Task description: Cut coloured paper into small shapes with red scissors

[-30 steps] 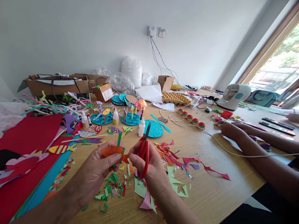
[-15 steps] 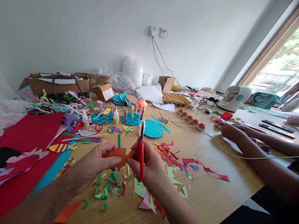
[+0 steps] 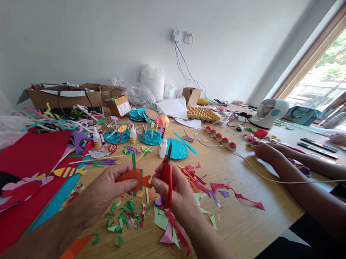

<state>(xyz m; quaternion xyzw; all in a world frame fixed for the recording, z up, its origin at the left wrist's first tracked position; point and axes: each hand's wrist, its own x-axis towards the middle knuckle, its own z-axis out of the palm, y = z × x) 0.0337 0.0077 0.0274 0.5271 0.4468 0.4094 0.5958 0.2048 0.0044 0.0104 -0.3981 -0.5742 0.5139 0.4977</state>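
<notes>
My left hand (image 3: 103, 195) pinches an orange paper fish (image 3: 134, 177) between thumb and fingers, just above the wooden table (image 3: 243, 225). Close to its right, my right hand (image 3: 173, 192) is wrapped round the handles of red scissors (image 3: 167, 172), whose blades point up and away from me. The fish's tail almost touches my right fingers. Green, pink and red paper scraps (image 3: 155, 219) lie under both hands. A green strip (image 3: 134, 163) stands behind the fish.
Red felt sheets (image 3: 25, 162) and a striped yellow fish (image 3: 67, 172) lie at left. Glue bottles (image 3: 162, 147) and teal discs (image 3: 177, 149) sit beyond my hands. Another person's hands (image 3: 270, 152) rest at right, by a white cable (image 3: 261, 175) and a small fan (image 3: 269, 111).
The orange shape now shows a cut tail and an orange offcut has dropped to the table's near left. The scissors tilted and came back upright. More scraps lie under my right hand.
</notes>
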